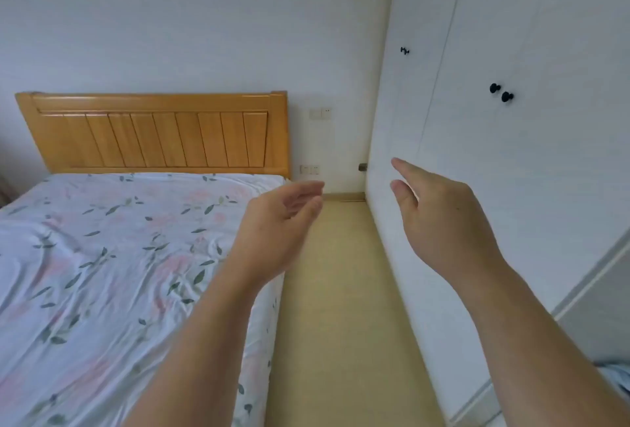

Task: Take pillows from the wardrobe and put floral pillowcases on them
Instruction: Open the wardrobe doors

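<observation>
The step in hand looked to be the very first one, getting to the pillows; no pillow and no pillowcase was in view, so by my reading the pillows lay behind the closed white doors of the wardrobe (511, 171) on the right, though that could not be seen. Both hands were empty; the left hand (284, 222) hung over the edge of the bed (102, 273) with its fingers loosely curled and the palm turned inward, grasping nothing; the right hand (443, 222) was stretched toward the wardrobe front, fingers relaxed and extended, near the door but whether it touched the panel could not be told. A pair of black knobs (501, 92) sat side by side higher up the doors, well above the right hand. The bed carried only a floral sheet, below a wooden headboard (153, 133). The next move probably called for lifting the right hand to one knob, pinching it and pulling the door outward; the strip of floor (334, 290) between bed and wardrobe was narrow, so the door's swing might need a step aside.
</observation>
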A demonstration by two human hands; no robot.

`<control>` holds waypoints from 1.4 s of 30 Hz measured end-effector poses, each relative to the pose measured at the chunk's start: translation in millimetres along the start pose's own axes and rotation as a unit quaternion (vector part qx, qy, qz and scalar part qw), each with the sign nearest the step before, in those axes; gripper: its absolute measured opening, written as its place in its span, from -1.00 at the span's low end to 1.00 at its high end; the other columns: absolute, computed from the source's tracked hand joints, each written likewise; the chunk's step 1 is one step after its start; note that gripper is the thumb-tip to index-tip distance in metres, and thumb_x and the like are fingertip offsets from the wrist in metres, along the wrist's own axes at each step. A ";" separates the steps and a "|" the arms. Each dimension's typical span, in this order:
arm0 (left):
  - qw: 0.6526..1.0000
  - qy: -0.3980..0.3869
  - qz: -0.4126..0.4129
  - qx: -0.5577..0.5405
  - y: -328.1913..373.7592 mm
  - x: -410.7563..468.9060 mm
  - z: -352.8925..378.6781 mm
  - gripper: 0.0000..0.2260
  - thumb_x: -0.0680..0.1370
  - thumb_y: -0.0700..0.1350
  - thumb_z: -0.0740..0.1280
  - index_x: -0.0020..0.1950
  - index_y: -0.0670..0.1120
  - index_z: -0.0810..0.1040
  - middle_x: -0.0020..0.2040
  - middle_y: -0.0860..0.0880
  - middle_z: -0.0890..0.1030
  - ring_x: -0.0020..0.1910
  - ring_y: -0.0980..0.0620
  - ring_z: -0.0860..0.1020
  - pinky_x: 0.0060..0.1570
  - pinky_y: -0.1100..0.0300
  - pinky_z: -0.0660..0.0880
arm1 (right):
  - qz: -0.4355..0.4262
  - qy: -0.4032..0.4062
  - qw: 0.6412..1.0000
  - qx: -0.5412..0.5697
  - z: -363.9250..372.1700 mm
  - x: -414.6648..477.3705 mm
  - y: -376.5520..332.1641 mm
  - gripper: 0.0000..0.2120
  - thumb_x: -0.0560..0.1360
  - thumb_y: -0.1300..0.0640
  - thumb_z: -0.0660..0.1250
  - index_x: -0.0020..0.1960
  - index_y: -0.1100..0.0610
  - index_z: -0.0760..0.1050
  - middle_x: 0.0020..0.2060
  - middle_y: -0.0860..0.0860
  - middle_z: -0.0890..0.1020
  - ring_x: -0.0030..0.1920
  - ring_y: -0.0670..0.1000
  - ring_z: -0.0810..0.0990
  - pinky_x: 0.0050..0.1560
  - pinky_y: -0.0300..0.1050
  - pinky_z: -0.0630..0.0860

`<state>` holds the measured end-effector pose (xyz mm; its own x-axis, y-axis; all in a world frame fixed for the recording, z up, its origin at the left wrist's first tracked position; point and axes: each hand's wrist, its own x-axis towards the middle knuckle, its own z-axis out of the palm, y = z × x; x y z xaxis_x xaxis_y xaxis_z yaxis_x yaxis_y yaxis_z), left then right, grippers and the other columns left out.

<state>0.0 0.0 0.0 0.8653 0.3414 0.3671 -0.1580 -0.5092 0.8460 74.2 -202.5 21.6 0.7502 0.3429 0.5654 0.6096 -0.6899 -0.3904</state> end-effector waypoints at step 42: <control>0.996 -0.073 -0.002 0.045 -277.0 730.7 99.8 -0.84 0.60 -0.02 0.34 0.13 0.13 0.68 0.01 0.28 0.68 0.03 0.41 0.57 0.01 0.41 0.47 | 0.106 -0.032 0.994 0.001 393.1 614.4 192.9 -0.62 0.68 -0.02 0.11 0.47 -0.04 0.42 -0.15 -0.01 0.66 -0.17 -0.01 0.56 -0.13 -0.18 0.42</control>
<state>723.5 311.7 -4.7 0.9269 0.2284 0.2977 -0.1166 -0.5788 0.8071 753.5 125.7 8.0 0.8767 0.2289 0.4231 0.4358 -0.7503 -0.4971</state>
